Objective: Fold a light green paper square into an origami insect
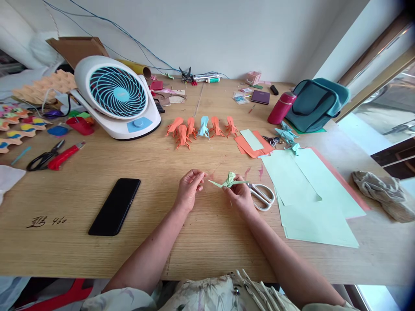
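A pale green folded-paper figure (229,179), with thin points sticking out to both sides, is pinched in my right hand (240,196). My left hand (191,188) is apart from it, to the left, thumb and fingertips pressed together; whatever they may hold is too small to make out. White-handled scissors (263,197) lie against the right side of my right hand, their blades hidden behind it. Beyond my hands stand several finished orange paper figures (182,136) and one light blue paper figure (203,127) in a loose row.
Green paper sheets (314,216) spread at the right, with blue-green paper figures (286,133) above them. Smaller orange sheets (248,149) lie nearer the middle. A phone (115,207), black scissors (45,157), a red cutter (65,157) and a fan (113,95) occupy the left side. A pink bottle (282,108) stands by a teal bag (308,112).
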The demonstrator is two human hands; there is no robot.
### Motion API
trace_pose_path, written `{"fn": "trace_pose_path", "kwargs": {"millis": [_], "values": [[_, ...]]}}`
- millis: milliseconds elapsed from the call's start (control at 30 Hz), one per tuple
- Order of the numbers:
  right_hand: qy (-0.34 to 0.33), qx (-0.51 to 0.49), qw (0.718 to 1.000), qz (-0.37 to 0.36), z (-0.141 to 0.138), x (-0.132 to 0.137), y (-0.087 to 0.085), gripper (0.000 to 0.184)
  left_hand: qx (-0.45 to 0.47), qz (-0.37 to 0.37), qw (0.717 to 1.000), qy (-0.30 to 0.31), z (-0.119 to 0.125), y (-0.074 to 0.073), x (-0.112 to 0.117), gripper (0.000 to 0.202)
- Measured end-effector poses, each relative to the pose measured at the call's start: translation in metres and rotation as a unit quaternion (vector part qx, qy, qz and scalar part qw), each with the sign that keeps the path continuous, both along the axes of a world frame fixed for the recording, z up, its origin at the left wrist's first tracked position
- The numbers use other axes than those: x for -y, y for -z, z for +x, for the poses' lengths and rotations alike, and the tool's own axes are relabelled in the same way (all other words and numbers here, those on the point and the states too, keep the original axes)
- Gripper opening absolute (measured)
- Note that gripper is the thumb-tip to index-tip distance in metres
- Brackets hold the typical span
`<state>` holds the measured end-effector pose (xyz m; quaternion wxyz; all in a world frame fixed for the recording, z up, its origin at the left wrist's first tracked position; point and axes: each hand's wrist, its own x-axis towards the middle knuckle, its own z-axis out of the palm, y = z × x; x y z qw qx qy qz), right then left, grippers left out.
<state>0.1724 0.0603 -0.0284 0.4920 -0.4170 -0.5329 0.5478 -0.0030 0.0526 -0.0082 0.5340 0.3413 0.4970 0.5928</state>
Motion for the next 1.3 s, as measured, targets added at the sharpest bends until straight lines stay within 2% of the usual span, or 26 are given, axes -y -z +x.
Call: {"fn": "trace_pose_path", "kwargs": {"millis": [67, 200, 333, 400, 500, 633, 833, 1067, 1300], "values": [[-0.006, 0.007, 1.000, 0.004, -0.001, 0.000, 0.001, 0.036, -0.039, 0.023, 0.999, 0.008, -0.001, -0.004, 0.000, 0.031], [-0.020, 0.038, 0.999, 0.018, -0.001, 0.004, 0.000, 0.031, -0.120, 0.053, 0.989, 0.064, 0.002, -0.011, 0.005, 0.023], [-0.032, 0.095, 0.994, 0.032, -0.002, 0.011, -0.001, 0.026, -0.286, 0.130, 0.945, 0.095, 0.005, -0.008, 0.008, 0.016], [-0.032, 0.116, 0.992, 0.039, -0.002, 0.013, -0.002, 0.025, -0.320, 0.144, 0.931, 0.100, 0.005, -0.005, 0.008, 0.020], [-0.029, 0.132, 0.990, 0.045, -0.003, 0.014, -0.001, 0.026, -0.317, 0.132, 0.933, 0.108, 0.007, -0.001, 0.008, 0.025], [-0.031, 0.132, 0.990, 0.045, -0.004, 0.015, 0.000, 0.030, -0.283, 0.089, 0.950, 0.098, 0.011, -0.001, 0.009, 0.020], [-0.067, 0.068, 0.995, 0.027, -0.002, 0.011, -0.004, 0.031, -0.216, 0.046, 0.969, 0.114, 0.009, 0.004, 0.007, 0.017], [-0.076, 0.000, 0.996, -0.038, 0.008, 0.003, -0.011, 0.037, -0.107, 0.011, 0.987, 0.123, 0.007, 0.007, 0.004, 0.040], [-0.098, 0.000, 0.994, -0.049, 0.010, 0.000, -0.011, 0.036, -0.082, 0.001, 0.989, 0.121, 0.007, 0.006, 0.005, 0.042]]}}
